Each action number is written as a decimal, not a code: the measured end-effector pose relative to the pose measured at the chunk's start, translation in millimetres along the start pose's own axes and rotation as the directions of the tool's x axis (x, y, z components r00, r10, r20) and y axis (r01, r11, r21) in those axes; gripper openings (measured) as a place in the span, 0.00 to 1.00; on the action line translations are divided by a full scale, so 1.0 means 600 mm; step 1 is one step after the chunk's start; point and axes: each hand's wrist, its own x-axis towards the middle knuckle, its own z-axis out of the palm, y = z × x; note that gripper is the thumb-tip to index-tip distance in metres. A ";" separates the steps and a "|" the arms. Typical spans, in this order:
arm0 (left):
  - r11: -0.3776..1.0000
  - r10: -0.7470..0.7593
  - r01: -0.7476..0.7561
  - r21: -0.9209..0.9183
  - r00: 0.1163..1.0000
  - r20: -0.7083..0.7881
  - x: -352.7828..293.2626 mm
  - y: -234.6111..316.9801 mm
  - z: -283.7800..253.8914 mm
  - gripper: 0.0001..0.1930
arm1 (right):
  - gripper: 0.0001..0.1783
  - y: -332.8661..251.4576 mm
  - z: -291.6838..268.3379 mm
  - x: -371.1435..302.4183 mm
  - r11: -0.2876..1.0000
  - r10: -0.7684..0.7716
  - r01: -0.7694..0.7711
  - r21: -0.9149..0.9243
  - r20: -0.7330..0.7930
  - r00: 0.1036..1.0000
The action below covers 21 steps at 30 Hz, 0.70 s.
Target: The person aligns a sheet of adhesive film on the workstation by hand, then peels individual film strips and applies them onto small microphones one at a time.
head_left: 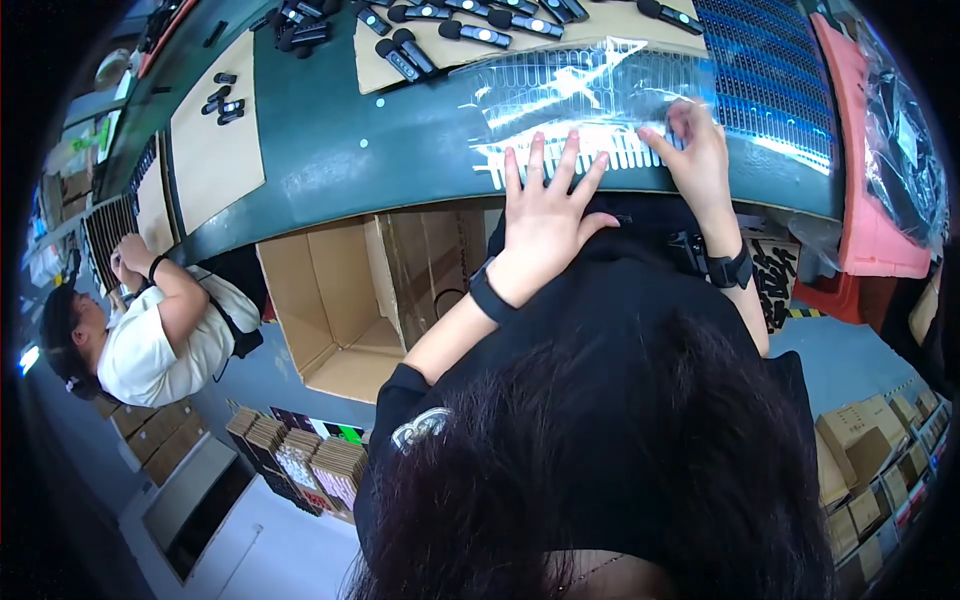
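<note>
A clear glossy sheet [570,90] with rows of small rounded outlines lies on the green tabletop in front of me, with a row of white strips along its near edge. My left hand [545,220] rests on that near edge, palm down, fingers stretched out and spread. At the sheet's right end is my right hand [700,165], its fingers curled in and slightly blurred, the thumb pointing left. Whatever they pinch is too small or hidden to make out. Beyond the sheet, several small black clip-on microphones [475,35] lie on tan cardboard.
A dark perforated sheet [770,85] lies at the right, beside a pink bin [860,150] with plastic bags. An open cardboard box [330,300] stands below the table edge. Left, small black pieces [225,105] lie on cardboard, and another person [160,330] works there.
</note>
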 end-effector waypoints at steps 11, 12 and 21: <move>0.993 0.027 -0.024 0.112 0.999 -0.027 -0.001 -0.001 0.011 0.28 | 0.35 -0.052 -0.016 -0.057 0.808 -0.515 0.583 -0.086 0.376 0.770; 0.994 0.024 -0.020 0.110 0.999 -0.031 -0.001 -0.004 0.009 0.28 | 0.34 -0.048 -0.008 -0.055 0.814 -0.480 0.575 -0.087 0.457 0.749; 0.989 -0.078 0.072 0.132 0.996 0.035 -0.054 -0.052 -0.048 0.25 | 0.30 -0.019 -0.045 -0.054 0.849 -0.379 0.504 -0.160 0.479 0.792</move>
